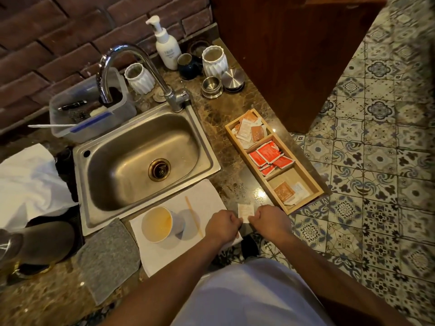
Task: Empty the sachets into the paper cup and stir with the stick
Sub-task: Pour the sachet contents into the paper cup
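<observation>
A white sachet (pixel 244 211) is pinched between my left hand (pixel 223 225) and my right hand (pixel 268 220), both closed on its lower edge, just above the counter's front edge. To their left a paper cup (pixel 157 224) stands upright on a white napkin (pixel 164 255), with a pale yellowish inside. A thin wooden stick (pixel 193 220) lies on the napkin between the cup and my left hand. A wooden tray (pixel 313 182) on the right holds more sachets: pale ones far, red ones (pixel 270 157) in the middle, two near.
A steel sink (pixel 141 161) with a curved tap (pixel 131 69) fills the middle. Behind it stand a soap pump bottle (pixel 166 47), white vases, a dark cup and metal lids. A plastic tub (pixel 91 111) sits back left, a grey cloth (pixel 110 257) near left. Patterned floor lies right.
</observation>
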Demonstrator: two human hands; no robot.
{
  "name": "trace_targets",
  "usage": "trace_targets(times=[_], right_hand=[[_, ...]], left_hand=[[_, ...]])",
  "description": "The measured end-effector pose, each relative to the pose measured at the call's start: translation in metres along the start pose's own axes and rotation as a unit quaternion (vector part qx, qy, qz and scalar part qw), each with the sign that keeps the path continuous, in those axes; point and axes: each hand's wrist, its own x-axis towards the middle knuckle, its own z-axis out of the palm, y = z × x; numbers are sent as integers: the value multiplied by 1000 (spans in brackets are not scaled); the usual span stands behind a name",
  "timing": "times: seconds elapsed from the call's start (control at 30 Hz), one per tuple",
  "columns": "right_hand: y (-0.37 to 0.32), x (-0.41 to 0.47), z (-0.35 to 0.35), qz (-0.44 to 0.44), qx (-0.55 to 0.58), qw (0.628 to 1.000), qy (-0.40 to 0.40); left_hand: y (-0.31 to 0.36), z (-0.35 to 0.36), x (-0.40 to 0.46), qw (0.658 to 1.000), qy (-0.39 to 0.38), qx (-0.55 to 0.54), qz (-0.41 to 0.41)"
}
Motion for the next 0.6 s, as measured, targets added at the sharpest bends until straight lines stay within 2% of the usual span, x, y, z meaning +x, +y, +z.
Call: trace_targets(times=[0.17,0.33,0.43,0.6], right_hand=[[-1,-2,-2,3,7,1000,-4],[-1,-5,-1,-5,85,996,-2],[-9,-4,2,-39,134,990,-4],[-35,-5,8,-95,125,987,-20]], left_hand=[[-3,2,-1,1000,0,-25,7],[-13,-2,-12,985,-38,-164,21],[-29,-7,-27,975,-24,-220,3],[-60,-12,-62,950,27,-310,-30]])
